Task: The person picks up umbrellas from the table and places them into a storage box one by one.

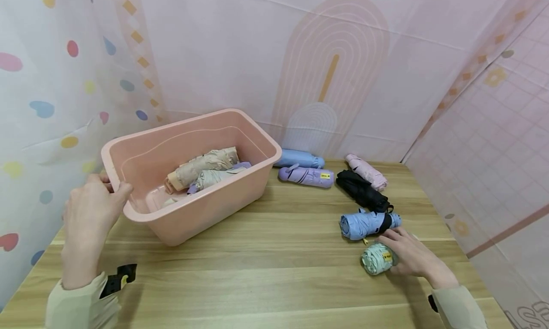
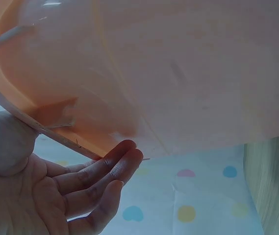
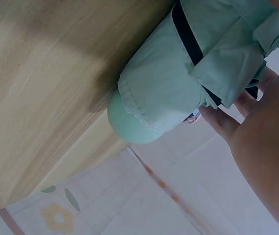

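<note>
My left hand (image 1: 92,210) grips the near left end of a pink plastic tub (image 1: 214,214), thumb over the rim and fingers beneath it. The left wrist view shows the tub's outer wall (image 2: 193,88) above the curled fingers. Inside the tub lie a beige folded umbrella (image 1: 203,166), a pale green one (image 1: 216,176) and some purple fabric, partly hidden. At the right of the table, my right hand (image 1: 409,252) holds a mint green folded umbrella (image 1: 376,258). Its rounded end and dark strap show in the right wrist view.
Just behind the right hand lies a blue folded umbrella (image 1: 362,225). Farther back are a black one (image 1: 360,190), a pink one (image 1: 367,171), a purple one (image 1: 306,176) and a light blue one (image 1: 300,159). Patterned cloth (image 1: 240,52) hangs behind the wooden table (image 1: 266,281).
</note>
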{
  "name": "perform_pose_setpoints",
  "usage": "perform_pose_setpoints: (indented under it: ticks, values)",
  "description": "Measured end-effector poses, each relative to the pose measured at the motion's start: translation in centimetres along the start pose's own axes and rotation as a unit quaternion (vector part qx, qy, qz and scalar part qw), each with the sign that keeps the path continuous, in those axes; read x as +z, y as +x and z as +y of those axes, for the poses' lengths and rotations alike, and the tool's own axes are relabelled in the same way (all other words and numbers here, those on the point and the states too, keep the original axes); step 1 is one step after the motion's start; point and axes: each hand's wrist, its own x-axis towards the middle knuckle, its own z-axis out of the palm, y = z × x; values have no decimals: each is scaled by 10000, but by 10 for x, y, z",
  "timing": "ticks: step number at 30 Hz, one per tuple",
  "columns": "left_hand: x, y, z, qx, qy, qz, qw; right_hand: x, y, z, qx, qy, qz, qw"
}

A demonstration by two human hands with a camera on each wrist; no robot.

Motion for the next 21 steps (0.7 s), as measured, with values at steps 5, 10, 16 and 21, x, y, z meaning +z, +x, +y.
perform_pose_setpoints:
  ticks: [5,10,16,21]
  values:
    - [0,0,0,42,-71,64,9999,0,0,0,179,74,-121,9997]
    - [0,1,1,39,-120,101,9999,0,0,0,159,47,-163,9997]
    - [0,0,0,34,-127,108,9999,-1,0,0,203,12,-227,9995]
    - [-1,1,-1,85,-118,18,9999,-2,-1,0,237,38,-241,9994]
